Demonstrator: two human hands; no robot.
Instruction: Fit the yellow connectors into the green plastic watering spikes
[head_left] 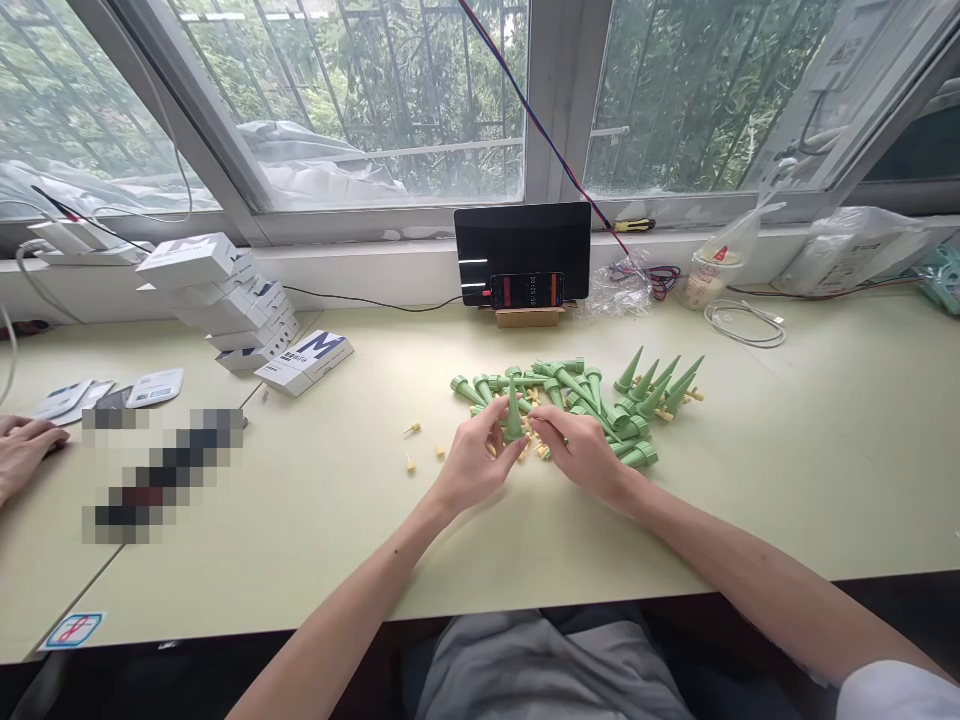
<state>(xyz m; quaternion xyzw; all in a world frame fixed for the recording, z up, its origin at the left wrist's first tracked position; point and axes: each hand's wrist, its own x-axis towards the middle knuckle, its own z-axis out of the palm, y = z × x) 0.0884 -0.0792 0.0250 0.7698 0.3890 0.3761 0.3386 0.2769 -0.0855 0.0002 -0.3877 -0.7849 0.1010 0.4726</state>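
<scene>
My left hand [474, 455] is closed around the base of a green cone-shaped spike [513, 410], which stands point up between thumb and fingers. My right hand [581, 452] is just to its right, fingertips pinched together close to the spike; whatever they hold is too small to make out. Behind and to the right of my hands lies a heap of green spikes [600, 400], with small yellow pegs [534, 450] scattered among and under them. Several spikes with yellow pegs [664, 385] lie grouped at the heap's right. A few loose pegs [410, 465] rest left of my left hand.
A tablet [525, 240] with a phone [526, 291] before it stands by the window. White boxes [225, 300] are stacked at the back left. Another person's hand [26, 450] rests at the left edge. A cup in a plastic bag [709, 275] and a white cable [744, 325] lie back right.
</scene>
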